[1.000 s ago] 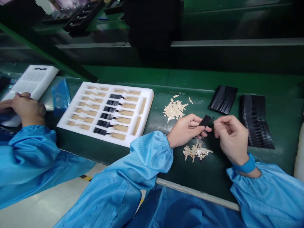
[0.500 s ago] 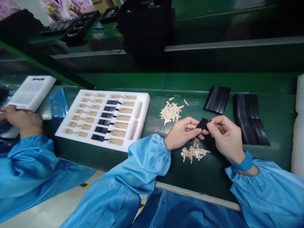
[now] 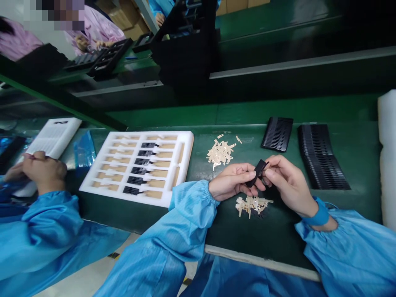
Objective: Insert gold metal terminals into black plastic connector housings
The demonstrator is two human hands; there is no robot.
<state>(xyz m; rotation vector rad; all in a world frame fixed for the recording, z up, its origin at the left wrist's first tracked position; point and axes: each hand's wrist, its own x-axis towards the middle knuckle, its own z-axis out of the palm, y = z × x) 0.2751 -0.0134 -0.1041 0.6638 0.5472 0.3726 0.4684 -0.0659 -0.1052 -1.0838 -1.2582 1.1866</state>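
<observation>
Between the thumb and fingers of my left hand (image 3: 233,179) is a small black rectangular part (image 3: 256,173), held tilted above the table. My right hand (image 3: 286,183), with a blue band at the wrist, is closed in a pinch at the part's right edge. A thin dark bit shows at those fingertips, too small to name. Under my hands lies a pile of small pale flat pieces (image 3: 252,205), a few dark bits among them. Farther back is a second pile of pale pieces (image 3: 220,153).
A white foam tray (image 3: 170,175) with several black comb-like parts lies left. Two stacks of black ribbed strips, a smaller (image 3: 277,134) and a larger (image 3: 321,159), lie right. White foam (image 3: 388,156) borders the right. A co-worker's hand (image 3: 45,171) rests by another foam block (image 3: 58,136).
The black part has turned more upright in my left hand, and my right fingertips have shifted slightly along its edge. The whole view has dropped a little, showing more of the people opposite.
</observation>
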